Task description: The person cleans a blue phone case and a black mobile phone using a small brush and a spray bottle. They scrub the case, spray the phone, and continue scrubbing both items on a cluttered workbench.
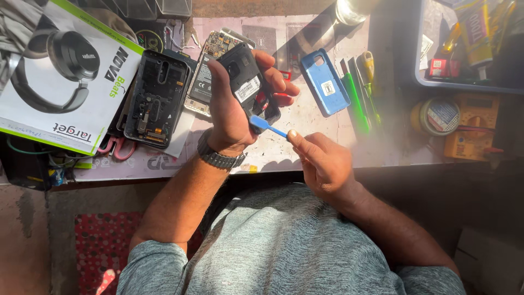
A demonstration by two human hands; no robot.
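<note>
The left hand [232, 106] is closed around a dark mobile phone [248, 82], gripping it by its sides and holding it raised above the workbench [327, 147], with its back toward the camera. A dark wristwatch [218, 157] sits on the left wrist. The right hand [322, 161] pinches a blue plastic pry tool [267, 125] between thumb and fingers; the tool tip meets the lower edge of the phone. The two hands are close together, joined only through the tool and phone. On the bench, to the left of the held phone, lies an opened black phone frame [155, 98] with exposed internals, and beside it a second opened handset [210, 68] showing its circuit board. A blue phone case [326, 82] lies flat to the right of the left hand. Green-handled tools [357, 95] lie beside the case. A headphone box [60, 71] occupies the far-left bench area. A yellow multimeter [472, 125] rests at the right edge.
</note>
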